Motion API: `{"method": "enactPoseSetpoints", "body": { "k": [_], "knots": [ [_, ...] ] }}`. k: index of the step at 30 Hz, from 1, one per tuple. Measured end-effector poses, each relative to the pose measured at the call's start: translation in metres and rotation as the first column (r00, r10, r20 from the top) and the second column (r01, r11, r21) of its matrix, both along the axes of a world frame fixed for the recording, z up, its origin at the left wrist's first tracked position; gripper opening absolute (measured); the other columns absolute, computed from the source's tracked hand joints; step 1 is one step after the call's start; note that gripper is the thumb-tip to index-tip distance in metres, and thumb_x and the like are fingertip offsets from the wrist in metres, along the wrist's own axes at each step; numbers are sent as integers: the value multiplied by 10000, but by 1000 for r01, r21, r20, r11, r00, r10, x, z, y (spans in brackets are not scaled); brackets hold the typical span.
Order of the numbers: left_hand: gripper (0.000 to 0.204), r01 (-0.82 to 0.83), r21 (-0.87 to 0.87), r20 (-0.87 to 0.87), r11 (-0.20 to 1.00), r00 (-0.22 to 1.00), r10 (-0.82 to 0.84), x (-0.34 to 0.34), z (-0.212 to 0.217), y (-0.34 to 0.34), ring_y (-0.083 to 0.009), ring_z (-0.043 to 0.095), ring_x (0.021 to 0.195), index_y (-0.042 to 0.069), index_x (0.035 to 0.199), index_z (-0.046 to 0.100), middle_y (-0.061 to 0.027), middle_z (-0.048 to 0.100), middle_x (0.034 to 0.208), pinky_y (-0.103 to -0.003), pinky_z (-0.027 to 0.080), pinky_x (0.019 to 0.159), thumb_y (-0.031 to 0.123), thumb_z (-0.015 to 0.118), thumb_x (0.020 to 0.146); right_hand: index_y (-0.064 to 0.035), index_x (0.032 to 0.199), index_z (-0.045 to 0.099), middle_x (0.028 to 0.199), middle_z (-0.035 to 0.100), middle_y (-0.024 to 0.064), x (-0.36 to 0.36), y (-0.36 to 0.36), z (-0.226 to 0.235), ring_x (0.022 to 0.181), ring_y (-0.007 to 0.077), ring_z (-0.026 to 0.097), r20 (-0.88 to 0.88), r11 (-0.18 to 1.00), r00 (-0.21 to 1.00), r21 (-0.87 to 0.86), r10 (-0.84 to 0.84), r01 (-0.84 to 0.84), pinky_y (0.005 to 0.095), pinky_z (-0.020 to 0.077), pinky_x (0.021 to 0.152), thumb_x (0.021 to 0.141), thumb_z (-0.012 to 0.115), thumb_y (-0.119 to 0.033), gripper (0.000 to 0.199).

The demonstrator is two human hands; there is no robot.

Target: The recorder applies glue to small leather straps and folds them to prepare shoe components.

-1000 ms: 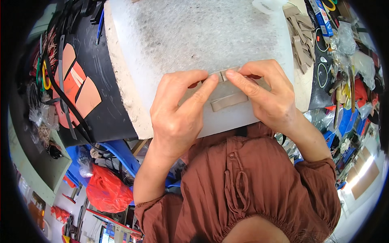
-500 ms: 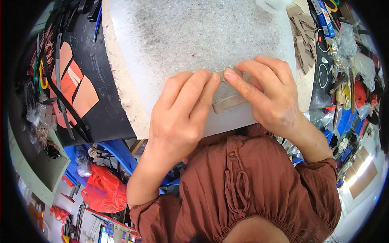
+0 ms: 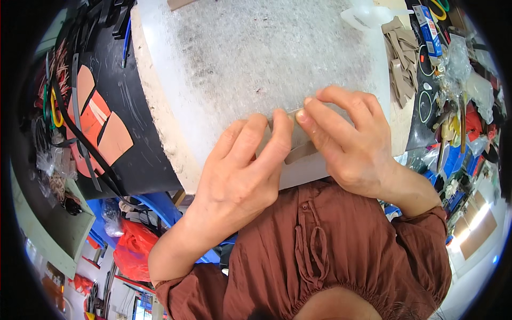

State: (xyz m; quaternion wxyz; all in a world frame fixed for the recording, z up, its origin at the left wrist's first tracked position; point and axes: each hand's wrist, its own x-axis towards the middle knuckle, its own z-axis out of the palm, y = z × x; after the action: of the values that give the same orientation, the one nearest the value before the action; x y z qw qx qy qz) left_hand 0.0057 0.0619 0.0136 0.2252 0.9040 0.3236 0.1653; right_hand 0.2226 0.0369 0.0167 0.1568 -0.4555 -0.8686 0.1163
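Note:
Near the front edge of a white, glue-mottled work board (image 3: 229,58), both hands are pinching a narrow beige strip (image 3: 294,112), leather-like in look. My left hand (image 3: 240,165) has its fingertips closed on the strip's left part. On the right part, the thumb and forefinger of my right hand (image 3: 354,138) press together. Most of this strip is hidden behind the fingers. A second beige strip (image 3: 302,152) lies flat on the board just below, partly covered by the hands.
At the board's right edge lies a pile of beige strips (image 3: 401,61). A translucent white bottle (image 3: 368,17) is at the far right. Another beige piece (image 3: 180,4) shows at the far edge. Orange-pink cut pieces (image 3: 113,132) and dark straps (image 3: 88,136) lie on the black tabletop to the left.
Both hands have come slightly nearer to me, still pinching the strip. The view has shifted a little, so a beige piece at the far edge and more of the bottle now show.

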Motion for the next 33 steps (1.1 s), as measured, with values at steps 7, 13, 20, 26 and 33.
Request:
{"method": "enactPoseSetpoints", "body": {
  "k": [7,13,20,26,33],
  "knots": [
    [434,-7,34,-77,999,997,9,2,12,5,-287,620,1044,-34,1164,693,-108,639,1202,-393,532,851,-81,611,740,-12,1030,720,1105,659,81,2,11,0,1062,278,608,-86,1000,996,-27,4,-7,412,470,855,762,652,-8,277],
    [436,-270,-244,297,932,894,336,-12,3,7,-304,681,989,29,1071,745,-144,696,1081,-331,536,848,-186,529,759,-100,1235,707,1231,660,118,21,19,3,1195,331,585,-334,982,927,-128,-173,137,486,454,1005,847,643,-38,399],
    [279,-451,-115,339,885,820,462,-18,-6,38,-233,697,975,6,1070,747,-127,720,1047,-310,522,858,-132,590,885,-104,1147,684,1242,640,107,6,-9,-23,1214,312,577,-147,982,987,185,63,-35,451,460,997,802,721,-214,363],
    [211,-408,122,311,905,882,355,-4,-9,77,-225,685,992,0,1100,734,-118,716,1058,-306,513,883,-63,627,929,-132,1074,734,1207,668,48,87,3,-20,1208,270,588,-12,873,947,384,-320,300,427,455,972,800,725,-135,275],
    [382,-233,378,202,896,965,165,39,-4,175,-299,607,1181,85,1287,659,-103,681,1212,-404,434,1037,-18,602,923,-124,1075,761,1162,702,49,103,13,-16,1187,267,602,-115,855,910,313,-398,414,415,456,970,801,796,-147,277]
  ]
}}
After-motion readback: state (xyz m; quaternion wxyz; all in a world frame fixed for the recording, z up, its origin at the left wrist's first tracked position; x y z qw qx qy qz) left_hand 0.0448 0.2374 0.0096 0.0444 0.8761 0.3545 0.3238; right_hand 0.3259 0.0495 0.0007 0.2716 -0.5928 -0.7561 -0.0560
